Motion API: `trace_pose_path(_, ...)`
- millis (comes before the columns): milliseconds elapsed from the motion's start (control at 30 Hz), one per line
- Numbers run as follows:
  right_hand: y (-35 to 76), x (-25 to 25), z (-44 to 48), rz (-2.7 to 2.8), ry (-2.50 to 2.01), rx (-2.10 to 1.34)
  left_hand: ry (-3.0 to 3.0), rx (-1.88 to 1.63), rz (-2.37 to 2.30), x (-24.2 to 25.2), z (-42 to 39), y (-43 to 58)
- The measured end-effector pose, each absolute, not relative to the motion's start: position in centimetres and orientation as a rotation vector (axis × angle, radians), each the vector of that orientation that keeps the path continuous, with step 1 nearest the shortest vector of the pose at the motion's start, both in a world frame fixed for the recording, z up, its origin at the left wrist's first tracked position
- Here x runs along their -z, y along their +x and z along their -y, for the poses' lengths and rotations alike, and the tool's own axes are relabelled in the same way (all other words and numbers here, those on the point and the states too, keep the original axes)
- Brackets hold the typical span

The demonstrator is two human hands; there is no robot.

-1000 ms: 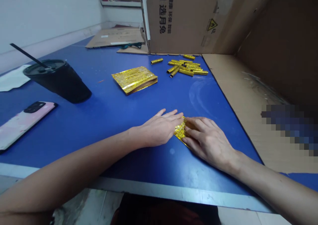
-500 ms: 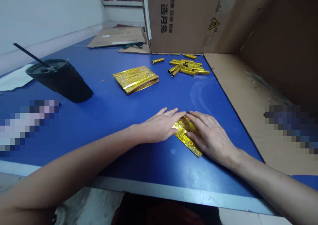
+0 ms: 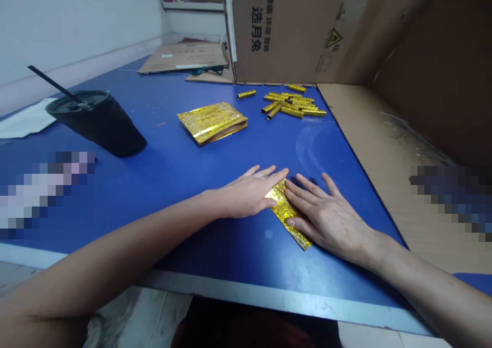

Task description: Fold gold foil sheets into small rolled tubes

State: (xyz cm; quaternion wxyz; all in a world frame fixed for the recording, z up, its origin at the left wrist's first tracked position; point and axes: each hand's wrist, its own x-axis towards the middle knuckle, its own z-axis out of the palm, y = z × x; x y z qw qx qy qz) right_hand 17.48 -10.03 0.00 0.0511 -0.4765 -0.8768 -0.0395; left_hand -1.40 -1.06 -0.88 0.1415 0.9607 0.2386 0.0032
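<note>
A strip of shiny gold foil paper lies slantwise on the blue table between my hands. My left hand rests flat over its far left part, fingers stretched out. My right hand lies on its right side with the fingers spread, the thumb and fingertips touching the foil. Both palms hide part of the paper. Beyond them sits a stack of gold foil sheets. Several small gold foil tubes are piled farther back, and a single gold tube lies left of the pile.
A black tumbler with a straw stands on the left of the blue table. A large cardboard box rises at the back, and flat cardboard covers the right side. Cardboard sheets lie at the back left.
The fingers of my right hand have spread apart and flattened. The foil's near end has shifted slightly toward me, and more of its surface shows. My left hand has hardly moved.
</note>
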Motion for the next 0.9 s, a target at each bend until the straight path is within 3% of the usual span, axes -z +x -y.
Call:
trace_pose_path(200,17.5,0.1,10.0,2.707,-1.448,0.179,2.958,-0.105,-0.765,0.2,1.9,-1.4)
trace_pose_path(367,17.5,-0.1,10.0,2.726,-1.461,0.186,3.221,-0.197,-0.550,-0.2,3.0,-1.3)
trace_pose_path(900,17.3,-0.6,10.0,2.736,-1.494,0.086,3.190,-0.106,-0.573,-0.2,3.8,-1.2)
